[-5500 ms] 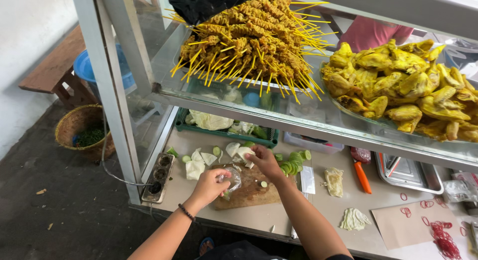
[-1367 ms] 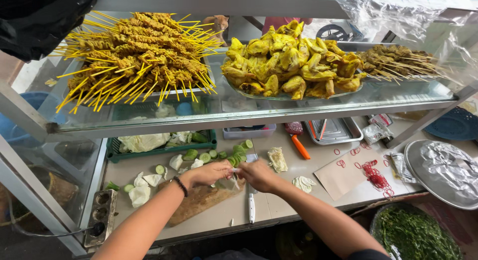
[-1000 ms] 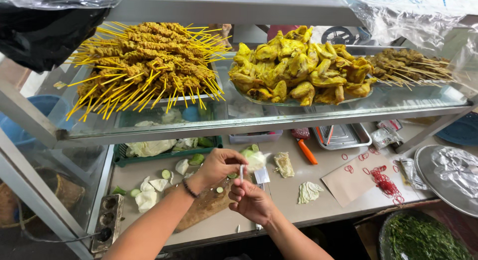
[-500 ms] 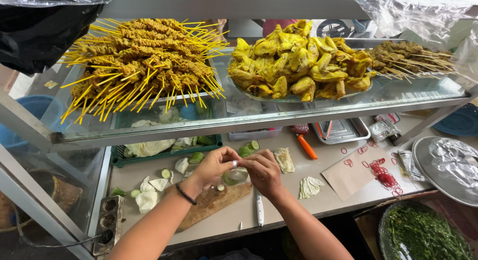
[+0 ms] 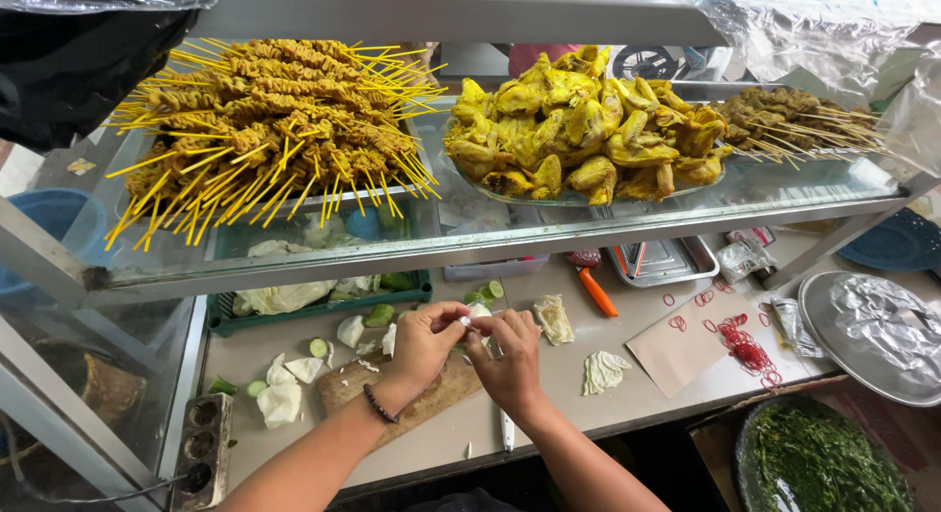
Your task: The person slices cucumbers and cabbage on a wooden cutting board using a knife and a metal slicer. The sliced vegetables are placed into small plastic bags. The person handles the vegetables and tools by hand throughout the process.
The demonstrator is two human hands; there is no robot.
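Over the brown wooden cutting board (image 5: pixel 412 399), the left hand (image 5: pixel 426 341) and right hand (image 5: pixel 510 360) meet, fingertips pinched together on a small clear plastic bag (image 5: pixel 477 316) held between them just above the counter. A knife with a pale blade (image 5: pixel 506 429) lies under the right wrist. Pale cabbage pieces (image 5: pixel 279 399) and green cucumber slices (image 5: pixel 319 347) lie to the left, an orange-handled peeler (image 5: pixel 596 292) to the right.

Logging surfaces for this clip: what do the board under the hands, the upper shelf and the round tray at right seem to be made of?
The cutting board looks like bare wood: brown, matt, grained. The shelf seems to be clear glass in a metal frame; items below show through it. The round tray looks like metal, its top covered with crinkled, shiny foil. The left hand and right hand meet above the board.
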